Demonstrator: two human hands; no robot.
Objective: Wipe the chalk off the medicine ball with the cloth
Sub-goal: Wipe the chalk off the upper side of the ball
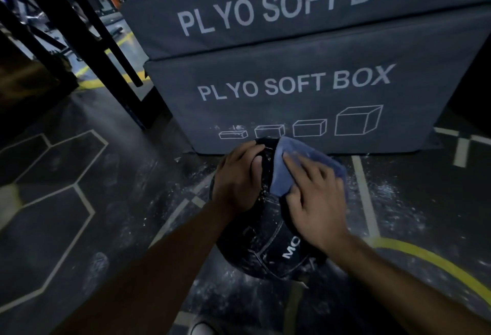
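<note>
Down on the dark gym floor (79, 228), just in front of the stacked foam boxes (292, 90), sat the medicine ball (265, 249), black, with white lettering on its near panel. Blue cloth (292, 159) draped over the top right of it, flattened under the right hand (316, 201), fingers straight and spread, pressing rather than gripping. Left hand (239, 180) cupped over the upper left of the ball, fingers curved to its surface, thumb lying along the seam, steadying. Hands close together, nearly touching across the crown, cloth edge between them.

White chalk flecks showed along the seam by the left thumb and on the lower panels; plenty more scattered over the floor around the ball. Judged as mid-wipe, with a good deal left to clean.

Risks from here: ball rolling away under a hard sideways stroke, since only a cupped palm held it. Cloth sliding out from beneath flat fingers, with nothing pinching it. Chalk from the dusty floor picked straight back up if the ball got turned onto it. Dim light and blur, so thin smears easily missed.
</note>
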